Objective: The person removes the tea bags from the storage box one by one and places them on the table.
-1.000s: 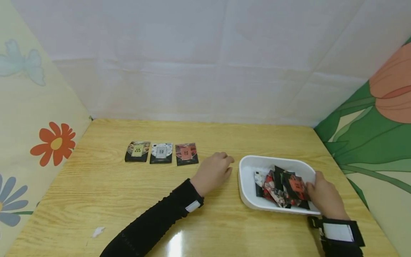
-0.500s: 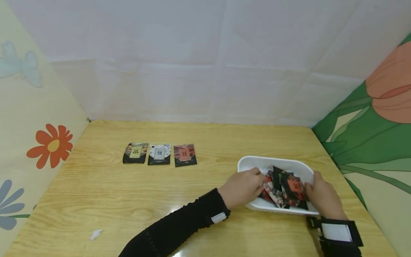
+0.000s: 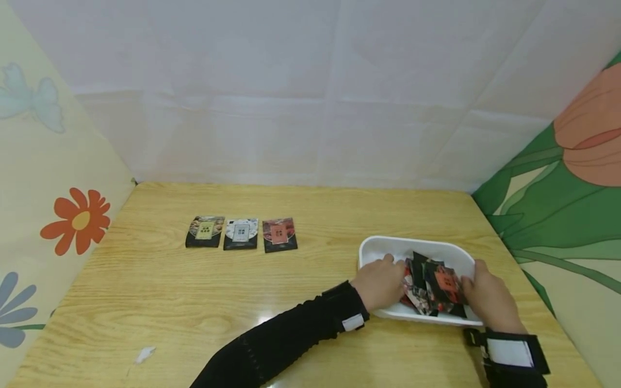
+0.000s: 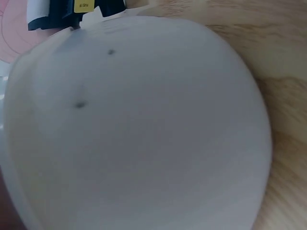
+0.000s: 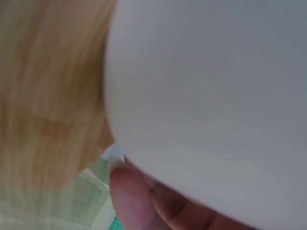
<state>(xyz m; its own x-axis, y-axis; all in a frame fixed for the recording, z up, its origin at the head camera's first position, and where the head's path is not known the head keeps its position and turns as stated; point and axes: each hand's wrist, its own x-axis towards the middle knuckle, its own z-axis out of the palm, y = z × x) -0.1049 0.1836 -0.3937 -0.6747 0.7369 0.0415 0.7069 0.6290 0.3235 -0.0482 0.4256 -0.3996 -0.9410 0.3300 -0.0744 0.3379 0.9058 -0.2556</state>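
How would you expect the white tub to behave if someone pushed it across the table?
The white tub would probably slide rather than tip, being low and wide. Its smooth walls suggest light, fairly stiff plastic. The packets piled loosely inside may shift.

The left arm carries a long, close-fitting black fabric sleeve (image 3: pixel 276 337), crossed by a dashed seam line (image 3: pixel 250 358) and finely wrinkled along its lower edge. At its end sits a black wrist strap (image 3: pixel 345 296) bearing a small white rectangular patch (image 3: pixel 353 322). The right arm carries a matching black sleeve (image 3: pixel 516 378) and a wide black wrist band (image 3: pixel 539 353) with a larger white rectangular panel (image 3: pixel 509 352). A small black block-shaped fitting (image 3: pixel 471 337) projects from the band's inner side. The left grip (image 3: pixel 380 283) and right grip (image 3: pixel 495 299) are bare.
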